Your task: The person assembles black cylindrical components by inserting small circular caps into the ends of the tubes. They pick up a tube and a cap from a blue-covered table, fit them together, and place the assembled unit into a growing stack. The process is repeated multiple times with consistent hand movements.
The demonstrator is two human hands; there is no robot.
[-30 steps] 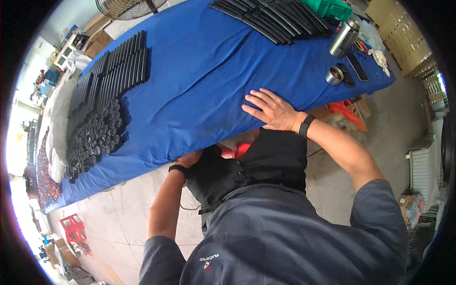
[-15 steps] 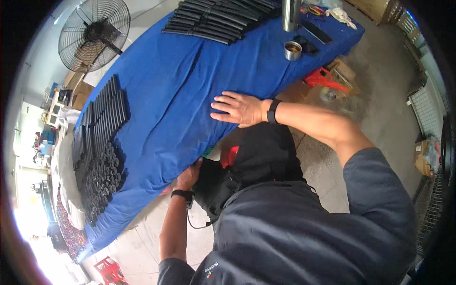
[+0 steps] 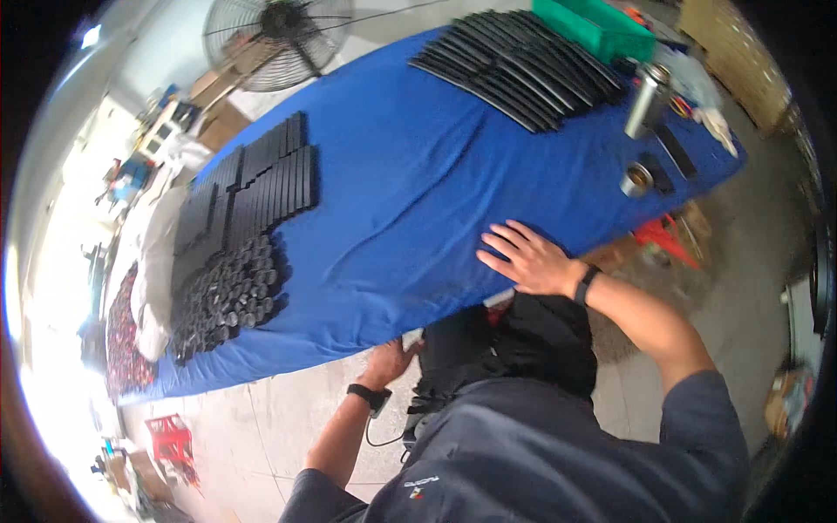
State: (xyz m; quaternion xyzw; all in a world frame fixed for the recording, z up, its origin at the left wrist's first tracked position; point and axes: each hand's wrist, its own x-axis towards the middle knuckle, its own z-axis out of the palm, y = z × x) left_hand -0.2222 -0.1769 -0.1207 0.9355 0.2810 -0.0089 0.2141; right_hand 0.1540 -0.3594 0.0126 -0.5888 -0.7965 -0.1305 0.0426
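Observation:
My right hand (image 3: 534, 261) lies flat with spread fingers on the blue cloth (image 3: 384, 235) that covers the table, close to its near edge. It holds nothing. My left hand (image 3: 389, 363) is low at the near table edge, beside my dark trouser leg. Its thumb side shows, but most of the fingers are hidden, so what they hold, if anything, cannot be made out. On the left of the cloth lie rows of black rods or tubes (image 3: 270, 179), with a cluster of short round black pieces (image 3: 228, 295) nearer me. More long black strips (image 3: 514, 70) are laid side by side at the far side.
A green bin (image 3: 597, 30) sits behind the strips. At the right end stand a steel flask (image 3: 648, 100) and a metal cup (image 3: 636, 180), beside a dark flat object (image 3: 676, 152). A large fan (image 3: 279, 39) stands beyond the table. A red stool (image 3: 171, 438) is on the floor at left.
The whole view has swung, so the table things sit farther right and the green bin has come into sight. My right hand still rests flat on the cloth; my left stays low by the edge.

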